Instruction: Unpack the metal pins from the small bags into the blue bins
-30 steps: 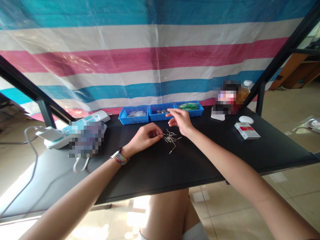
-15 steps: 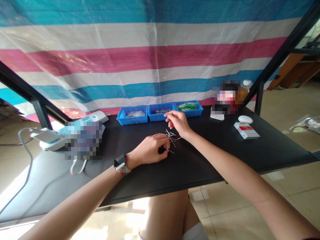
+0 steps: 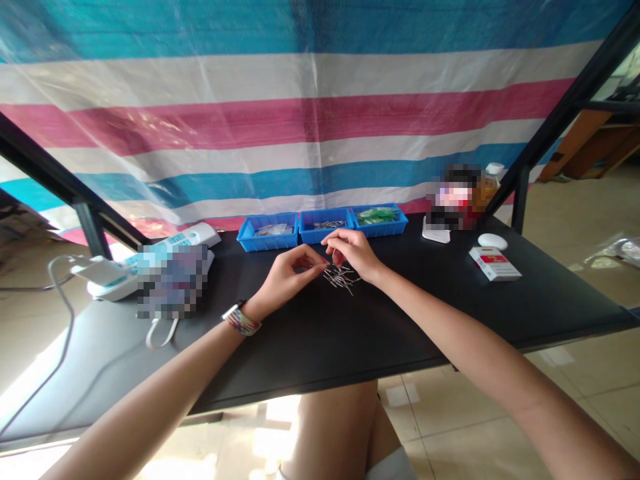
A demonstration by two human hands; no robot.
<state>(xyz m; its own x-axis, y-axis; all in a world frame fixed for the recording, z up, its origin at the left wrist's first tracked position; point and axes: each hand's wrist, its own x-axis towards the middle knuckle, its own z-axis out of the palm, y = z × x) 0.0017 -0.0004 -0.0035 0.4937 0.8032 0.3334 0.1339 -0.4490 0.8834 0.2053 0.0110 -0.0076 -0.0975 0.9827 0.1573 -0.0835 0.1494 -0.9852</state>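
My left hand [image 3: 295, 273] is closed in a pinch over the black table, its thumb and index finger meeting at what appears to be a thin metal rod, mostly hidden. Close beside it my right hand [image 3: 354, 252] has its fingers curled together; whatever they grip is too small to make out. The fingertips of both hands nearly meet. Just below them a loose pile of thin metal rods [image 3: 342, 281] lies on the table. Behind the hands, a blue bin [image 3: 310, 236] contains more metal rods.
A blue bin with clear packets [image 3: 245, 241] and one with green pieces [image 3: 395, 229] flank the middle bin. A power strip [image 3: 200, 235] and cables are at left. A red-white box [image 3: 495, 264], white oval object [image 3: 493, 241] and bottle [image 3: 493, 180] stand right. Striped sheeting [image 3: 250, 127] hangs behind.
My left hand has risen from beside the rod pile and moved away from me, up to my right fingertips. The right hand has shifted only slightly.
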